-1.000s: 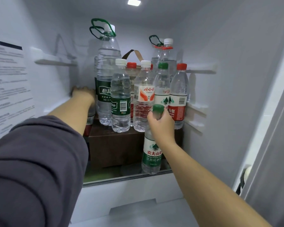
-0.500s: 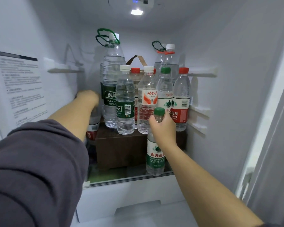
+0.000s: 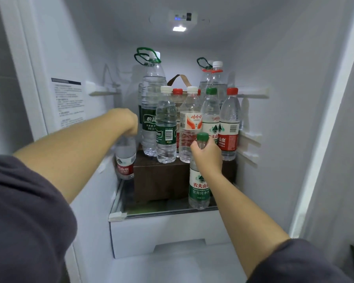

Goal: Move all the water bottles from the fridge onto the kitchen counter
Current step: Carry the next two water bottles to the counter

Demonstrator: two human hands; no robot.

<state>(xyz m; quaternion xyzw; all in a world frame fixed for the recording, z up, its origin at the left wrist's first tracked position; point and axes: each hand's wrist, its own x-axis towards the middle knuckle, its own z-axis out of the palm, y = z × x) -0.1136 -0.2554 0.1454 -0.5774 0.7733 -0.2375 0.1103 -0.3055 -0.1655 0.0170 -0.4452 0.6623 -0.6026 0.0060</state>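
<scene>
Your left hand (image 3: 124, 123) is clenched over the top of a red-label water bottle (image 3: 125, 162); this bottle sits at 9 o'clock of the brown box (image 3: 161, 178), beside the fridge's left wall (image 3: 86, 64); your right hand (image 3: 207, 158) grasps the neck of a green-capped water bottle (image 3: 199, 189), upright on the glass shelf (image 3: 164, 211) at 5 o'clock of the box; the other bottles (image 3: 166, 127) stand on top of the box.

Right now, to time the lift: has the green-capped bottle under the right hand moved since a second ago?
No. The bottle still stands on the shelf, at its front edge, before the box, right hand gripping its neck.
</scene>
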